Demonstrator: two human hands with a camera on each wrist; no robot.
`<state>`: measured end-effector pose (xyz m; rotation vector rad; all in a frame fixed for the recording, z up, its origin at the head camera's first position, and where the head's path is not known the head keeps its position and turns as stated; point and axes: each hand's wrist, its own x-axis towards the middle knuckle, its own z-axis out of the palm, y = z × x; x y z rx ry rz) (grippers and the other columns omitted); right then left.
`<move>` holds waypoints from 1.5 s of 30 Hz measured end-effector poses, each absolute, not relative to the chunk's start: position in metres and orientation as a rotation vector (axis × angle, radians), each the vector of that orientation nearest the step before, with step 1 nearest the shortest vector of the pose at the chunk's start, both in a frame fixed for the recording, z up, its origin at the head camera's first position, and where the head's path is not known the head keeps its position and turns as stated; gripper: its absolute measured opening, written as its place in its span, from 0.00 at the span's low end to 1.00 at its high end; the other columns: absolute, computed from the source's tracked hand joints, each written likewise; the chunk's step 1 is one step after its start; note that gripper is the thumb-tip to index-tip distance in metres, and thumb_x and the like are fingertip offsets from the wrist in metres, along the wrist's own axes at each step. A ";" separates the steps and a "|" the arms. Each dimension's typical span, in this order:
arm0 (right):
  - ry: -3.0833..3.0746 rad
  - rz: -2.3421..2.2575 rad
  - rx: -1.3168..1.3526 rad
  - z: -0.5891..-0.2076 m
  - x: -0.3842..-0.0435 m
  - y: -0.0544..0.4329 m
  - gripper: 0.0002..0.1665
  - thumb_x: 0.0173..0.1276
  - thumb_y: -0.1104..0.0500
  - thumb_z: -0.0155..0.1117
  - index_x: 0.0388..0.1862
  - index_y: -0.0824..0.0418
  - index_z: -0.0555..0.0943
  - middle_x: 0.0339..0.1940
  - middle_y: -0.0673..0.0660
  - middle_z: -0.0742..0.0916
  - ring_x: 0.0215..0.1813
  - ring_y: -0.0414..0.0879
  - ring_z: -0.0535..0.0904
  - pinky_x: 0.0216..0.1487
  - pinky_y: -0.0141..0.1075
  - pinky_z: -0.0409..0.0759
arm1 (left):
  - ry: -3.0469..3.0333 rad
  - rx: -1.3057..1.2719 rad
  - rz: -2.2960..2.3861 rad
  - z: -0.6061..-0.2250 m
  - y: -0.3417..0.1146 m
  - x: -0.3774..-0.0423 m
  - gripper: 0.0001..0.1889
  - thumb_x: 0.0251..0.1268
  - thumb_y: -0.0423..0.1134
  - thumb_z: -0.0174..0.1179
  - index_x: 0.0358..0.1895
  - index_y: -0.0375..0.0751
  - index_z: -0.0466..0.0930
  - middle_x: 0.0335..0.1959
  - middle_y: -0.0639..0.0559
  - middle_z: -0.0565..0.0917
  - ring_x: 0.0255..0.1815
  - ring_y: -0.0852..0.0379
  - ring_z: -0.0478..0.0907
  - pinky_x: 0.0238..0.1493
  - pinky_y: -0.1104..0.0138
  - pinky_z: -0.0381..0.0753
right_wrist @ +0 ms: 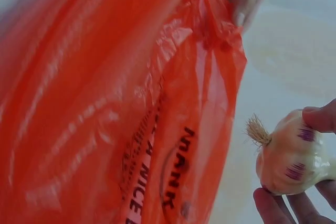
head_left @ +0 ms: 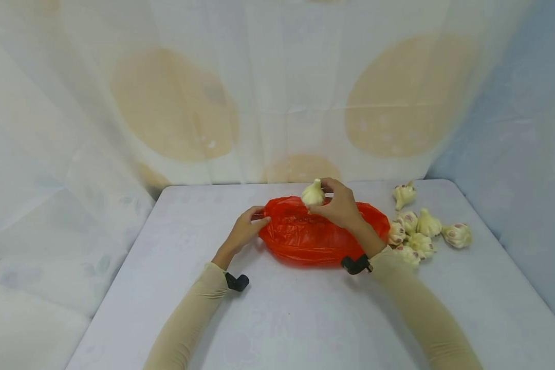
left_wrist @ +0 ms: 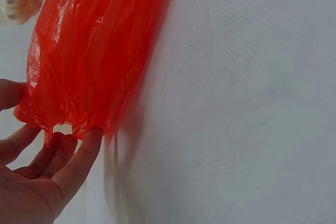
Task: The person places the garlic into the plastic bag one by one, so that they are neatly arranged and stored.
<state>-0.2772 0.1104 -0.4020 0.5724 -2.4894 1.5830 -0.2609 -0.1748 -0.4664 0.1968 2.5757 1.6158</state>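
Note:
A red plastic bag (head_left: 300, 239) lies on its side across the table, with dark printing on it in the right wrist view. My left hand (head_left: 243, 229) holds its left end, thumb and fingers at the gathered edge and handle loop. Above the bag's far side, my right hand (head_left: 344, 206) grips a garlic bulb (right_wrist: 291, 156) between thumb and fingers. The bulb is pale with purple streaks, and its stem points up in the head view. The bag's inside is hidden.
Several loose garlic bulbs (head_left: 418, 239) lie in a group at the bag's right end, some against it. One bulb (head_left: 404, 195) sits farther back. The white table (head_left: 277, 318) meets a patterned curtain (head_left: 287, 103) behind.

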 end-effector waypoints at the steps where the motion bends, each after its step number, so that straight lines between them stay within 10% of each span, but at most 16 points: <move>1: -2.500 1.575 0.578 -0.404 -0.277 0.108 0.38 0.50 0.60 0.79 0.61 0.62 0.74 0.56 0.60 0.79 0.53 0.56 0.78 0.49 0.44 0.83 | 2.577 0.198 1.616 -0.466 -0.175 -0.261 0.23 0.69 0.48 0.59 0.64 0.45 0.73 0.59 0.50 0.77 0.62 0.50 0.72 0.60 0.54 0.76; 45: -2.721 1.424 0.435 -0.452 -0.288 0.049 0.39 0.54 0.56 0.78 0.63 0.66 0.73 0.55 0.61 0.80 0.54 0.53 0.75 0.57 0.47 0.79 | 2.584 0.260 1.637 -0.468 -0.174 -0.262 0.23 0.68 0.46 0.60 0.63 0.42 0.74 0.58 0.48 0.78 0.61 0.49 0.73 0.60 0.53 0.76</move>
